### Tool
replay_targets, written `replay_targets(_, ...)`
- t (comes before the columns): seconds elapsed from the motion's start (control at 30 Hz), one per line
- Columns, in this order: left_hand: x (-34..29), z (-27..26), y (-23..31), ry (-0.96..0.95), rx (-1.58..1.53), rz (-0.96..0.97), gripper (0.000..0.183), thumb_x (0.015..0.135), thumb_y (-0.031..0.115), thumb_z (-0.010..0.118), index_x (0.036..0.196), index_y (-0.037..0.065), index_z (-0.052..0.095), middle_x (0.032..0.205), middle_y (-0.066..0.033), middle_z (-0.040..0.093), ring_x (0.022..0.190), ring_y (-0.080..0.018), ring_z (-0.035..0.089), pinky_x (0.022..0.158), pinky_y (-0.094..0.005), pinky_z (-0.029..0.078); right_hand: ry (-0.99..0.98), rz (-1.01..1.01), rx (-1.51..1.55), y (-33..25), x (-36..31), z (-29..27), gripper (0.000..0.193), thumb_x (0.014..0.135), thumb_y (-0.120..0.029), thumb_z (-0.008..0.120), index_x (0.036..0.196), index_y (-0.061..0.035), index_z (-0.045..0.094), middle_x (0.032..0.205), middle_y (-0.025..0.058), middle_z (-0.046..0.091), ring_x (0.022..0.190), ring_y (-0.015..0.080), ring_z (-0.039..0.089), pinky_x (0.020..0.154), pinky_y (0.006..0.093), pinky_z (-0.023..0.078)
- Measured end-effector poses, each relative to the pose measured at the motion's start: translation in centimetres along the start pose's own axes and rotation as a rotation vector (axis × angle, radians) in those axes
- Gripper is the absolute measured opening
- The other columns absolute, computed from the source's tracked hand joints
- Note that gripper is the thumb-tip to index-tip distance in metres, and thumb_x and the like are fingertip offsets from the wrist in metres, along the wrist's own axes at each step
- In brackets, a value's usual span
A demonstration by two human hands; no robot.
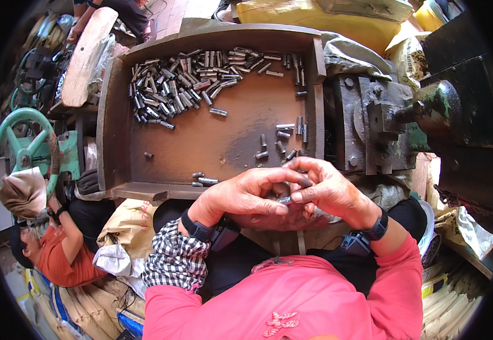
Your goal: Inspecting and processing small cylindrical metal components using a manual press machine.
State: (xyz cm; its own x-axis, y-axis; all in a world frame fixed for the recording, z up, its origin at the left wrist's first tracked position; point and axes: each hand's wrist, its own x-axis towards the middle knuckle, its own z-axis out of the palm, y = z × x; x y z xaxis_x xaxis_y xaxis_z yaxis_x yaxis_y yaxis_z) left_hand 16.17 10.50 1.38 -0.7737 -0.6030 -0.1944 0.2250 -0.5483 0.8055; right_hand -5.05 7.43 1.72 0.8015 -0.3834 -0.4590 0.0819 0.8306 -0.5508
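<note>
- While a small metal cylinder (pixel 285 200) is pinched between the left hand (pixel 243 191) and right hand (pixel 340 190) near the tray's (pixel 139 190) near edge, single-piece handling seems underway.
- Next, steady fingertip control seems called for.

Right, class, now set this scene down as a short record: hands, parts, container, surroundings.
Left hand: fingertips at a small metal cylinder; grip partly hidden
Right hand: thumb beside that cylinder; grip unclear
Container: open brown rectangular tray
Main heap: metal cylinders, tray's far left
Scattered parts: loose cylinders toward the tray's right side, a few at its near edge
Right side: dark, greasy machine
Left side: green handwheel
Nearby: person in an orange shirt
</note>
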Motion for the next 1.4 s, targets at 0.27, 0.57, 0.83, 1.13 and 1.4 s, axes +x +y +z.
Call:
replay_targets(0.27, -0.1, -0.3, 0.8, 0.238, 0.371, -0.093, 0.047, 0.086, 0.005, 0.054, 0.131, 0.003, 0.041, 0.108, -0.0072, 0.059, 0.075, -0.0082, 0.059, 0.063, -0.0228, 0.049, 0.190, -0.105, -0.457, -2.6, 1.2, 0.3, 0.030, 0.080, -0.002, 0.064, 0.107, 0.0055, 0.051, 0.076, 0.0092, 0.063, 0.058, 0.0111, 0.059, 0.052, 0.0247, 0.048)
replay_targets(0.57, 2.0, -2.3, -0.2, 0.901, 1.339, -0.029, 0.020, 0.078, 0.013, 0.056, 0.091, -0.002, 0.049, 0.087, -0.0231, 0.059, 0.078, -0.0412, 0.058, 0.070, -0.0476, 0.048, 0.364, -0.545, -2.180, -4.4, 6.9, -1.9, 0.019, 0.069, -0.004, 0.061, 0.087, 0.0010, 0.058, 0.084, 0.0162, 0.060, 0.071, 0.0301, 0.064, 0.059, 0.0364, 0.052)
replay_targets(0.83, 3.2, -3.3, -0.7, 0.850, 1.551, -0.196, 0.023, 0.079, 0.018, 0.061, 0.088, -0.001, 0.050, 0.084, -0.0210, 0.060, 0.077, -0.0390, 0.060, 0.068, -0.0473, 0.049, 0.314, -0.528, -2.193, -3.9, 7.9, -2.8, 0.012, 0.072, -0.006, 0.058, 0.083, 0.0005, 0.058, 0.081, 0.0162, 0.059, 0.069, 0.0294, 0.064, 0.058, 0.0361, 0.052)
replay_targets(1.13, 2.8, -3.4, -1.2, 0.773, 1.393, 0.027, 0.022, 0.079, 0.012, 0.058, 0.092, -0.001, 0.048, 0.087, -0.0232, 0.058, 0.074, -0.0419, 0.058, 0.070, -0.0462, 0.049, 0.438, -0.763, -1.580, -4.1, 4.2, -2.1, 0.016, 0.074, 0.000, 0.063, 0.085, 0.0022, 0.052, 0.075, 0.0148, 0.059, 0.063, 0.0229, 0.063, 0.054, 0.0324, 0.050)
replay_targets(1.4, 2.8, -1.7, 0.1, 0.629, 0.252, 0.019, 0.018, 0.090, 0.011, 0.056, 0.103, 0.001, 0.050, 0.079, -0.0033, 0.059, 0.062, -0.0065, 0.057, 0.047, -0.0206, 0.047, 0.413, -0.430, -0.685, -1.6, 0.7, -1.2, 0.020, 0.082, -0.005, 0.065, 0.098, 0.0014, 0.055, 0.070, 0.0051, 0.062, 0.062, 0.0075, 0.060, 0.052, 0.0236, 0.048)
